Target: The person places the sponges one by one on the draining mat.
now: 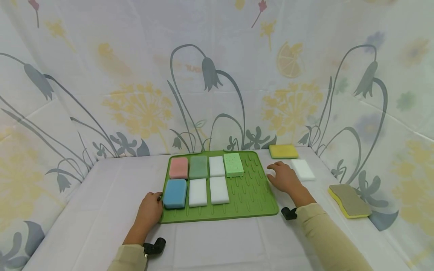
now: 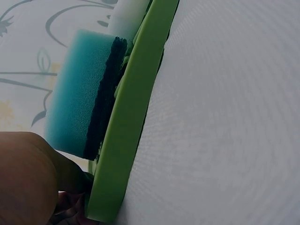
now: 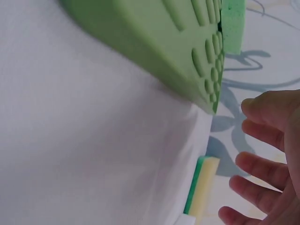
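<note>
Left hand: thumb and curled fingers (image 1: 150, 207) meet at the near left rim of the green ridged mat (image 1: 257, 195) in a narrow pinch – seemingly to keep it from sliding.
Right hand: loosely spread, holding nothing (image 1: 283, 177), just off the mat's right edge.
Blue sponge: just right of the left grip (image 1: 175, 193), dark scouring layer down, soft side up.
Back row: beyond the left grip, the pink sponge (image 1: 178, 168), sage-green sponge (image 1: 198, 167), a white block and the speckled light-green sponge (image 1: 233, 165) – side by side, apparently for order.
Front row: two more white blocks (image 1: 197, 192) right of the blue sponge; bare ridges lie between them and the right hand.
Loose sponges: the yellow sponge (image 1: 283, 151) beyond the right hand, the loose white block (image 1: 303, 170) just right of it, the grey-faced wavy sponge (image 1: 350, 201) farther right; all perhaps set within that hand's reach.
</note>
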Motion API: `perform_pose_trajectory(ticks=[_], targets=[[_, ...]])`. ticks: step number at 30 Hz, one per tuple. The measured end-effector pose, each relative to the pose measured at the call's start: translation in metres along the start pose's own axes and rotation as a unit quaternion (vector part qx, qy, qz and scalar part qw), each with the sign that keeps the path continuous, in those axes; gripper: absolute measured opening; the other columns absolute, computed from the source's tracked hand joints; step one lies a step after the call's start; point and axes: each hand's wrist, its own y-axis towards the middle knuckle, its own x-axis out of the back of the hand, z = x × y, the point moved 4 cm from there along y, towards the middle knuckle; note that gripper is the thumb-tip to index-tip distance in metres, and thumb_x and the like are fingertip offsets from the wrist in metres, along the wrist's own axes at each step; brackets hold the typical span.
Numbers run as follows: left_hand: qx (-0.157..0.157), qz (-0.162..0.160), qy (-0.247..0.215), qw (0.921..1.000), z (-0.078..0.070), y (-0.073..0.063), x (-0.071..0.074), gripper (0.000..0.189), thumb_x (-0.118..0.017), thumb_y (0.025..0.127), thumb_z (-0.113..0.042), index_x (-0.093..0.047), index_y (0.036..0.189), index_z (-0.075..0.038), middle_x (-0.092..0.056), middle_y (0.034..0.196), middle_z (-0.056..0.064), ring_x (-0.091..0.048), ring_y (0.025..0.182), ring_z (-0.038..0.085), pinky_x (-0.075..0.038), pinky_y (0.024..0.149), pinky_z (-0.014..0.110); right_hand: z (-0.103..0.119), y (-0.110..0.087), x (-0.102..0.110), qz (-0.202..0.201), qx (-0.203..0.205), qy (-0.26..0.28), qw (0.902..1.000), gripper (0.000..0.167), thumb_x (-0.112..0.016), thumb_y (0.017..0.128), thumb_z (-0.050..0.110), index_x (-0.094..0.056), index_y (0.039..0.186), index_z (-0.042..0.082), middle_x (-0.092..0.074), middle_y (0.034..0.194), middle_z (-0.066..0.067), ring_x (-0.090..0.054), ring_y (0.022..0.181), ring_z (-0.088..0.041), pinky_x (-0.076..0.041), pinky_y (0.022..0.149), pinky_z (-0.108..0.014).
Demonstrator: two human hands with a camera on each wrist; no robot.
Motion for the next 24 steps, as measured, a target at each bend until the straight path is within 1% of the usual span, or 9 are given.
perform_pose_trajectory(ticks=[4,14,24], targets=[[0.001,0.001,0.0,1.0,0.0,0.0,0.0,0.035,-0.048,0.096,-0.004,-0.057,0.125,0.012,-0.059,0.11,0.027,-0.059,0.103,0.04,-0.051,0.084,0.051,-0.01,-0.003,0.002,0.001,-0.007,-0.011,0.9999,0.038,-0.059,0.093,0.025,-0.062,0.124,0.002,-0.053,0.131,-0.028,-0.054,0.114,-0.05,-0.048,0.086,-0.061],[0.006,0.0,-0.002,1.0,0.001,0.0,-0.001,0.035,-0.048,0.096,-0.005,-0.057,0.125,0.012,-0.059,0.11,0.027,-0.06,0.103,0.04,-0.051,0.084,0.051,-0.033,-0.011,0.009,0.016,-0.05,-0.013,0.9985,0.04,-0.057,0.093,0.026,-0.06,0.126,0.003,-0.049,0.134,-0.03,-0.05,0.116,-0.054,-0.046,0.082,-0.066],[0.009,0.0,-0.002,1.0,0.0,0.0,-0.001,0.035,-0.048,0.096,-0.005,-0.057,0.126,0.011,-0.059,0.112,0.027,-0.059,0.106,0.041,-0.051,0.086,0.051,-0.052,-0.017,0.012,0.044,-0.083,-0.016,0.9955,0.043,-0.054,0.094,0.027,-0.057,0.13,0.002,-0.043,0.139,-0.031,-0.046,0.119,-0.056,-0.044,0.083,-0.069]])
